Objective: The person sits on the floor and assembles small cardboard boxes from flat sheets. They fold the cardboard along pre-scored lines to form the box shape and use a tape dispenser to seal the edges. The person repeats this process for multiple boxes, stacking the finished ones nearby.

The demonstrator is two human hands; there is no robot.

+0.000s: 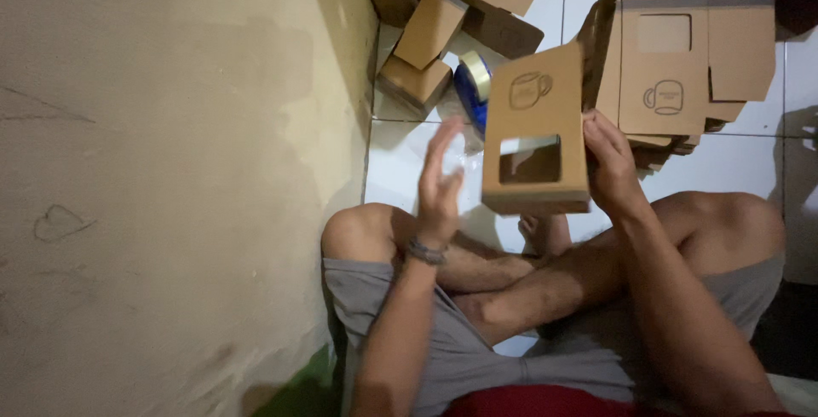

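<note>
Right hand (612, 166) grips box (535, 132) edge; left hand (440, 180) apart, apparently open.

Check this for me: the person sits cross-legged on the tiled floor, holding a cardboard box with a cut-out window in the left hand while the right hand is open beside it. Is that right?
Not quite. The hands are swapped: the head view shows the right hand gripping the cardboard box with the cut-out window, while the left hand is open beside it, not holding anything. The rest stands: the person sits cross-legged on the tiled floor.
</note>
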